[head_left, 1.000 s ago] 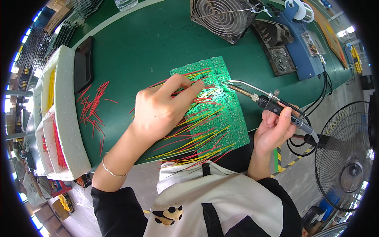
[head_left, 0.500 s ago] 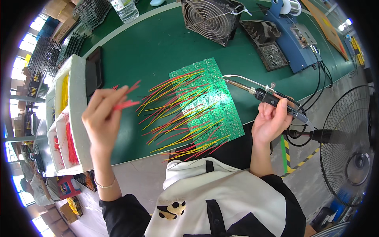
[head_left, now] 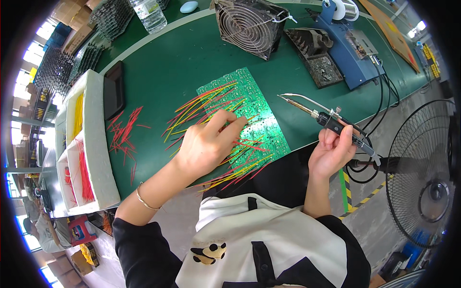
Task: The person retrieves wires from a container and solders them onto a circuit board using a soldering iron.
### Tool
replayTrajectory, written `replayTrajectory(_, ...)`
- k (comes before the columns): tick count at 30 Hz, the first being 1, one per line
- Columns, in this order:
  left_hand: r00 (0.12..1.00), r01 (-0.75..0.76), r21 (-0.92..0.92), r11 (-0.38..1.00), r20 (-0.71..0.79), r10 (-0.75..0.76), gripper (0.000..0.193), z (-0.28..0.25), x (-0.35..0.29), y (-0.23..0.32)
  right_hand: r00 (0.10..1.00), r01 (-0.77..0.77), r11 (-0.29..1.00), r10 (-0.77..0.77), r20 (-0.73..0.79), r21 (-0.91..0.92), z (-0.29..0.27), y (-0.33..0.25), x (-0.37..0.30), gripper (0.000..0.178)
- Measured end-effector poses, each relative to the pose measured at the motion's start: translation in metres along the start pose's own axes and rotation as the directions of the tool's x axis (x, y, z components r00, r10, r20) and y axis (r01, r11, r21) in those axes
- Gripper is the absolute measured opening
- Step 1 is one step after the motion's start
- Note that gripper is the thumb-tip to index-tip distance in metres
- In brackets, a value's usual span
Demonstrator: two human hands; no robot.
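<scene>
My left hand reaches over the green circuit board panel. Its thumb and forefinger are pinched together, and short red wires stick out from under the closed fingers. Rows of red, yellow and black wires run off the panel's left side, partly hidden by this hand. My right hand grips a black-handled soldering iron with a thin metal feed tube alongside it. The iron's tip points left, held above the table and apart from the panel.
Loose red wires lie left of my left hand, beside a white foam box holding yellow and red wires. A black tray, a fan unit and a blue solder feeder stand farther back. A floor fan is at right.
My left hand has moved right from beside the foam box to above the panel, with red wires. Loose red wires now show on the table. The iron's tip has moved away from the panel.
</scene>
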State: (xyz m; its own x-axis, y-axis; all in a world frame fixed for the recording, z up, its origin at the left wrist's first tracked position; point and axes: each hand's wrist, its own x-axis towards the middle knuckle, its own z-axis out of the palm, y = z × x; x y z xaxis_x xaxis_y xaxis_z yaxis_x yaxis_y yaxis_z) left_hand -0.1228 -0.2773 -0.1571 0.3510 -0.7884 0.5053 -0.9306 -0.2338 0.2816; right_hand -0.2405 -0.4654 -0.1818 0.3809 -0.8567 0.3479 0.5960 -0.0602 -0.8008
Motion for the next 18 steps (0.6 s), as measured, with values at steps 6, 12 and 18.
replayTrajectory(6,0.993,0.013,-0.101,0.995,-0.115,-0.025,0.023,-0.005,0.008,-0.016,1.000,0.010,1.000,-0.010,0.027,0.001,0.004,0.005,0.003,0.017)
replayTrajectory(12,0.997,0.076,-0.108,0.991,-0.008,-0.077,0.023,-0.003,0.003,-0.016,1.000,0.013,0.997,-0.012,0.011,-0.074,0.002,0.010,-0.001,0.018)
replayTrajectory(18,0.997,0.062,-0.110,0.992,-0.029,-0.066,0.026,0.000,0.001,-0.020,0.999,0.033,0.993,-0.031,0.020,-0.117,0.002,0.011,-0.003,0.018)
